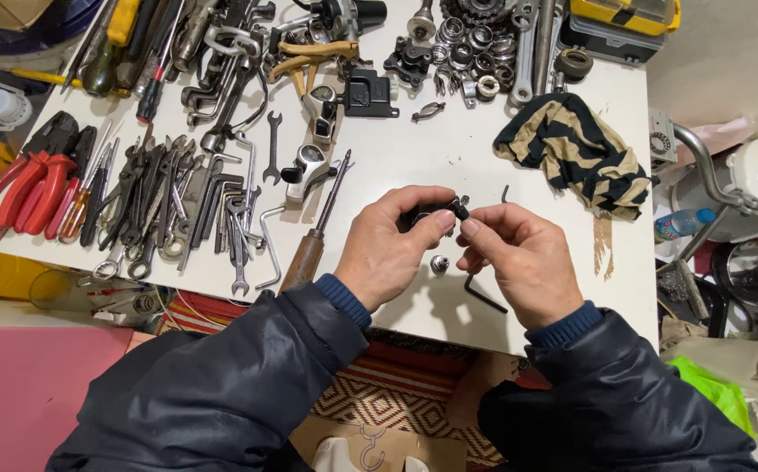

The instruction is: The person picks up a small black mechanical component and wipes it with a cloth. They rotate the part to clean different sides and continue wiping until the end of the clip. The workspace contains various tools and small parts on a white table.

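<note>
Dark padded sleeves reach over a white table [449, 166]. Left hand [387, 249] is closed around a small black part [436, 212], steadying it at chest height; right hand [519, 258] pinches its tip with thumb and forefinger. Below the hands lie a small metal nut [439, 263] and a black hex key [484, 295], kept within reach. Wrenches [178, 210] lie spread beyond the left hand.

So the small black metal part [436, 212] pinched between both hands is plain black, and just under the grip there's a shiny silver nut [439, 263] plus a black bent hex key [484, 295], all on a white tabletop [449, 149]. Up and right of the grip sits a black-and-tan striped cloth rag [575, 150]. Left of it: a brown wooden-handled screwdriver [309, 249], grey steel wrenches [178, 210], and far left, red-handled pliers [16, 192]. Sleeves are dark navy.
</note>
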